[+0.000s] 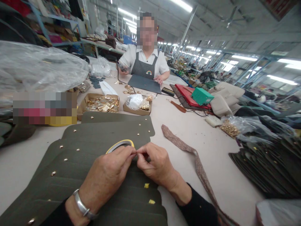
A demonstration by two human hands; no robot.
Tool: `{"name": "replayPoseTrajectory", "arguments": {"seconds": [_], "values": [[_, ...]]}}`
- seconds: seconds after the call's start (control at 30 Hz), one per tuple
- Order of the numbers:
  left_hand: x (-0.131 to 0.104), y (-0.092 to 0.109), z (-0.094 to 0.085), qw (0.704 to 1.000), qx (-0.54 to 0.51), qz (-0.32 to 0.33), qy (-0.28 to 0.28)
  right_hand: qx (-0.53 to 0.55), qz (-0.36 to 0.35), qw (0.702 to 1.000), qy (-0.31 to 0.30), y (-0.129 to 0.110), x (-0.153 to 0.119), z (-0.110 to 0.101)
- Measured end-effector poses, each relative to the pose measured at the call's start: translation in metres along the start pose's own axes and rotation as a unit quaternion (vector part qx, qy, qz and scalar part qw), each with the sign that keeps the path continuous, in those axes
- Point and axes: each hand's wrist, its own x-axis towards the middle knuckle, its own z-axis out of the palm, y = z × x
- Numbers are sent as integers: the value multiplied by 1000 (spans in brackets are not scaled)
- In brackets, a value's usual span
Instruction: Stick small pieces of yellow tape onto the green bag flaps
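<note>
My left hand is closed on a roll of yellow tape, whose ring shows behind the fingers. Finger and thumb of my right hand are pinched at the edge of this tape, touching my left fingertips; the strip between them is mostly hidden. Under both hands lie overlapping dark olive panels, fitted with small gold studs. Two yellow tape bits, an upper one and a lower one, sit on the nearest panel, below my right hand.
Beyond the panels stand a box of gold metal parts and a smaller box. A brown patterned strip crosses the table at right, near stacked dark pieces. Across the table, a person handles a dark panel.
</note>
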Motion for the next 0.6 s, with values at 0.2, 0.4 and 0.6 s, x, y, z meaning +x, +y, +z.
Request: {"name": "replayPoseTrajectory", "arguments": {"seconds": [0.2, 0.4, 0.6], "values": [[3, 2, -2, 998, 17, 16, 50, 198, 271, 942, -30, -19, 7, 2], [1, 8, -9, 993, 7, 43, 106, 219, 306, 926, 3, -2, 25, 10], [1, 7, -3, 996, 81, -31, -28, 237, 359, 899, -83, 44, 53, 12]]}}
